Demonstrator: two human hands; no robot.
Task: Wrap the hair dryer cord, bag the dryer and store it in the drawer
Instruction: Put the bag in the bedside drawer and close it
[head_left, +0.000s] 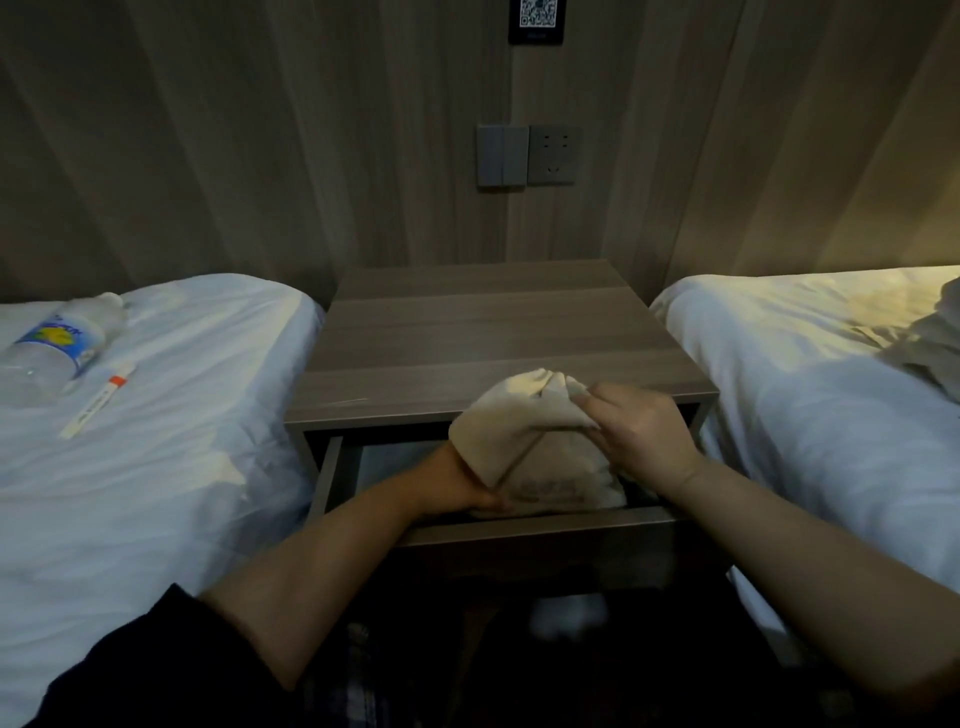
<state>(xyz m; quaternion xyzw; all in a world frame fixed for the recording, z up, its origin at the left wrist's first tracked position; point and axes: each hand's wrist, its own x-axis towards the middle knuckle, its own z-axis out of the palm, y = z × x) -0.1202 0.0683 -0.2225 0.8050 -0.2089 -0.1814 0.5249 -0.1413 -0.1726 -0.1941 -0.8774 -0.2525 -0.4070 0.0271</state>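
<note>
A cream cloth bag (524, 431), bulging with something hidden inside, sits partly down in the open drawer (519, 525) of the wooden nightstand (488, 332). My left hand (457, 483) grips the bag's lower left side inside the drawer. My right hand (639, 436) pinches the gathered top of the bag just above the drawer. The hair dryer and its cord are not visible.
White beds flank the nightstand. The left bed (156, 467) carries a plastic water bottle (62, 343) and a thin white packet with an orange band (98, 400). A crumpled cloth (935, 343) lies on the right bed. A switch and socket (527, 155) sit on the wall.
</note>
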